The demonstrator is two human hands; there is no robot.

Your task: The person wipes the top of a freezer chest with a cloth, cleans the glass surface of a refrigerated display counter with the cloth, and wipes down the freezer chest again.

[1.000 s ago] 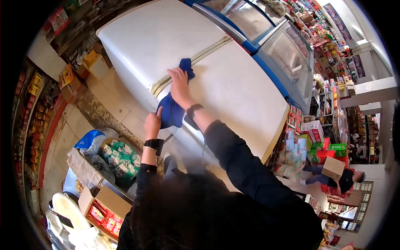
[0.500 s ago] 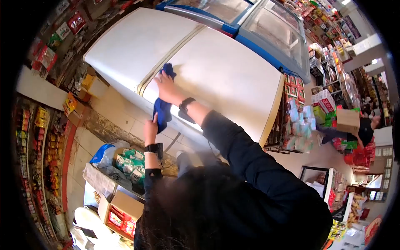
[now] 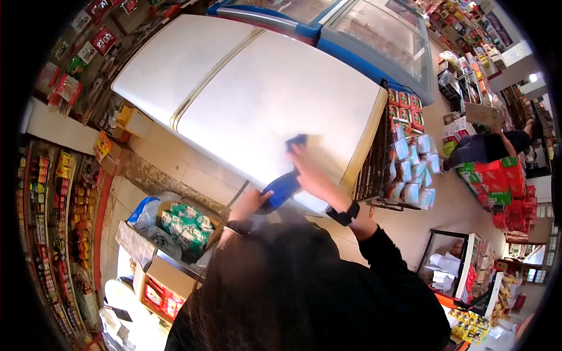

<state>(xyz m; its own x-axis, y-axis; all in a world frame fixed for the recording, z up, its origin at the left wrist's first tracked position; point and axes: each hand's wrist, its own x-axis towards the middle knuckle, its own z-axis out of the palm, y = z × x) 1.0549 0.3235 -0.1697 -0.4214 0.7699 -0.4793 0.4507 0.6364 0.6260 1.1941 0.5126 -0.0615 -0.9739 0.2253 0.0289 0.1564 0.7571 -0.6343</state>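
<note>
A dark blue cloth (image 3: 282, 190) stretches between my two hands at the near edge of a white chest freezer (image 3: 252, 88). My right hand (image 3: 305, 167) lies on the freezer's top near its right end, with a bunched part of the cloth under its fingers. Below the edge, my left hand (image 3: 248, 203) grips the cloth's lower end. Part of the cloth is hidden behind my right hand. A dark band circles each wrist.
To the right stands a wire rack (image 3: 374, 158) with hanging packets. Behind are blue glass-topped freezers (image 3: 380, 41). An open box of green packets (image 3: 186, 228) sits at lower left. Shelves (image 3: 58, 234) line the left. Another person (image 3: 489, 146) is near a carton (image 3: 483, 114).
My right hand has slid the cloth from beside the seam toward the freezer's right end. My left hand has followed rightward with its end. The other person's carton has shifted up in view.
</note>
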